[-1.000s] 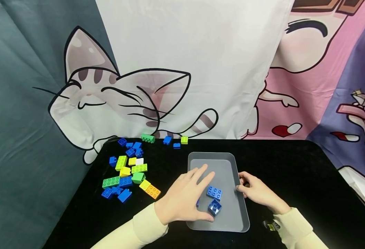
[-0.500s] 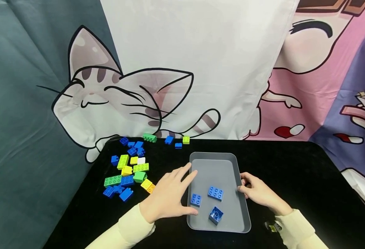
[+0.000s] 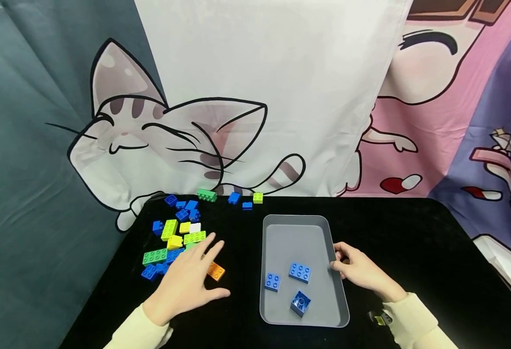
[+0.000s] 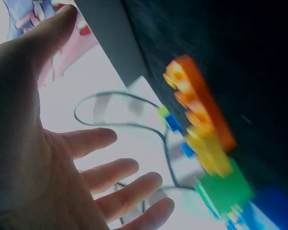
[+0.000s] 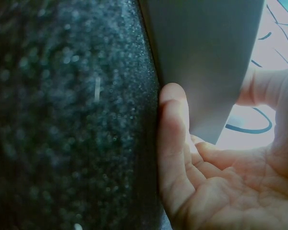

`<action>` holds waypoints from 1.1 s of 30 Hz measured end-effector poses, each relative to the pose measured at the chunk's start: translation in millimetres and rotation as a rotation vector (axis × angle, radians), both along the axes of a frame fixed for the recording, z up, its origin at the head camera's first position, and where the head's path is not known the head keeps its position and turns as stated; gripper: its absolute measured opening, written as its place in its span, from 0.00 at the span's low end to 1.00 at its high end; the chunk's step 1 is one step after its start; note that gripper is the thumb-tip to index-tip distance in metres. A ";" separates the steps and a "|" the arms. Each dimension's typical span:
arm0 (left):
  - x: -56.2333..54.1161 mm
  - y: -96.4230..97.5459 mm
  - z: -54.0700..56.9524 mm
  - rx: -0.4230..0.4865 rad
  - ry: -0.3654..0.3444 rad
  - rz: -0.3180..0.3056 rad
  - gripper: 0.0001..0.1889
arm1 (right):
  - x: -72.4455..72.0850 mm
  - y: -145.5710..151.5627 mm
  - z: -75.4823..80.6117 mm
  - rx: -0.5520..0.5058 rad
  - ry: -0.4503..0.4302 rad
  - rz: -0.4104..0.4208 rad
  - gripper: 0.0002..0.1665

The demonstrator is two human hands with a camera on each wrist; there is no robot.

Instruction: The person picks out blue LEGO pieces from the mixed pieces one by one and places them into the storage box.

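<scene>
My left hand hovers over the front right of a brick pile, fingers spread, holding nothing. Just right of it lies an orange toy brick. In the left wrist view, the orange brick, a yellow brick and a green brick appear beyond the open palm, apart from the fingers. My right hand grips the right side of a grey tray, thumb at the rim and fingers curled against the outer wall. Inside the tray are three blue bricks: one, another, and a tilted one.
Several blue, green and yellow bricks lie left on the black tabletop, with a white brick among them. Near the back edge are a green brick, a lime brick and two blue ones. A printed curtain hangs behind.
My left hand has moved left, from over the tray to above the brick pile, uncovering the blue bricks in the tray. The right hand keeps its hold on the tray's side.
</scene>
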State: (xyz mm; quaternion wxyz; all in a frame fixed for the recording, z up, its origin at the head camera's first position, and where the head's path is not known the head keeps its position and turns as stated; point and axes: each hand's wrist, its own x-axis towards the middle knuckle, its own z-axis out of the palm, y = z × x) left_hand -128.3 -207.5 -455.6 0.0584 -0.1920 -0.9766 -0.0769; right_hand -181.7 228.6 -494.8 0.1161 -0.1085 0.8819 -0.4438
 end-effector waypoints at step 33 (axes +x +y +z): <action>12.1 -74.1 -25.5 -0.089 0.046 0.095 0.23 | 0.8 -0.5 0.4 0.014 0.008 -0.003 0.20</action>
